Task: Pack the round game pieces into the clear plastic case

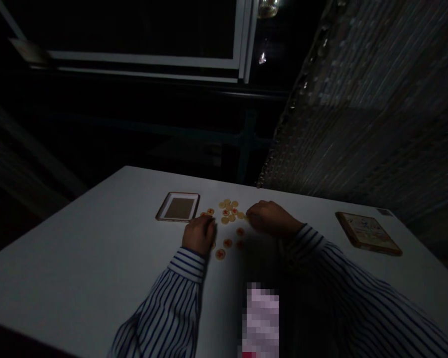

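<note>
Several round, pale wooden pieces [227, 243], some with red characters and some plain, lie on the white table [134, 258] between my hands. The plain ones are mostly bunched toward the far side. My left hand [199, 234] rests at the left of the pieces with its fingers curled; what it holds, if anything, is hidden. At the right edge of the bunch is my right hand [267, 217], its fingers bent together beside a pale piece. Whether it grips that piece is too dark to tell.
An open shallow box part [179, 208] lies beyond my left hand. A flat box with a printed picture [369, 231] lies at the right, near a small dark square [384, 212]. A bead curtain [358, 124] hangs behind the table's right side.
</note>
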{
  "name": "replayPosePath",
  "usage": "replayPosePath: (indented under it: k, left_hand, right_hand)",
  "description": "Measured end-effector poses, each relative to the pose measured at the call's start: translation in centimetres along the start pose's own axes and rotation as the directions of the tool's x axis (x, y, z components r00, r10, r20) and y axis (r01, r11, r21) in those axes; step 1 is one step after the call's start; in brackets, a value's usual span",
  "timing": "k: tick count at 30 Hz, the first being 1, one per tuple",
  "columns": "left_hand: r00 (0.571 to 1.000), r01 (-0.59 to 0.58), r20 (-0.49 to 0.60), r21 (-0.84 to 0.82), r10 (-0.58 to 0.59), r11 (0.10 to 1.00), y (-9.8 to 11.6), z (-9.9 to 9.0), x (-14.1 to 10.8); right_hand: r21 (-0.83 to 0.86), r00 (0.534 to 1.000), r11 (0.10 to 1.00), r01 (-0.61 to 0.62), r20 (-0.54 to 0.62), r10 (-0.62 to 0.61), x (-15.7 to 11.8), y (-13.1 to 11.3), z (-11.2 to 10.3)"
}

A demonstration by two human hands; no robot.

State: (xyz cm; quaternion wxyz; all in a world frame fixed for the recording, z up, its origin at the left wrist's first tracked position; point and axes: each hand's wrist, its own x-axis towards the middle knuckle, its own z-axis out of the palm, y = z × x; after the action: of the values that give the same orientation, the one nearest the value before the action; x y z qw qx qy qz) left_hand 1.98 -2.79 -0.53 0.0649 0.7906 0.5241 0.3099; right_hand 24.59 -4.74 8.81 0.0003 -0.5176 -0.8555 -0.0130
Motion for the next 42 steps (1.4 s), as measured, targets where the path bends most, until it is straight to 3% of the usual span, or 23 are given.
replayPosePath:
  k: [9,24,28,31,33,36,39,42]
  left_hand:
    - [0.996,0.057,-0.060,-0.045,-0.059,0.997,0.3,-0.1,0.2]
    - [0.994,0.070,-0.078,-0.097,-0.078,0.993,0.2,0.2,0.3]
    - [0.995,0.064,-0.067,-0.109,-0.071,0.992,0.2,0.3,0.3]
    - [0.996,0.058,-0.054,-0.148,-0.066,0.987,0.4,0.2,0.4]
    - [0.996,0.053,-0.060,-0.172,-0.064,0.984,0.6,0.3,0.3]
    - [0.996,0.021,-0.080,-0.189,-0.037,0.982,0.9,0.5,0.3]
    - [0.993,-0.017,-0.121,-0.189,-0.006,0.982,1.3,0.7,0.3]
    - [0.987,-0.045,-0.159,-0.198,0.013,0.979,1.7,0.6,0.3]
  right_hand:
    - [-0.063,0.980,0.979,0.195,0.053,-0.191,5.5,-3.4,2.4]
    - [-0.111,0.960,0.956,0.272,0.094,-0.262,6.5,-3.7,3.3]
    - [0.001,0.968,0.970,0.242,0.075,-0.241,6.6,-3.4,3.3]
    - [0.277,0.983,0.947,0.164,0.036,-0.180,6.5,-2.9,3.4]
    - [0.506,0.995,0.861,0.050,0.046,-0.085,6.4,-2.5,3.7]
    - [0.781,0.995,0.617,-0.094,0.102,0.022,6.3,-2.0,4.0]
    - [0.920,0.992,0.372,-0.127,0.127,0.023,6.2,-1.8,4.2]
    - [0.957,0.988,0.246,-0.155,0.154,0.024,6.0,-2.0,3.9]
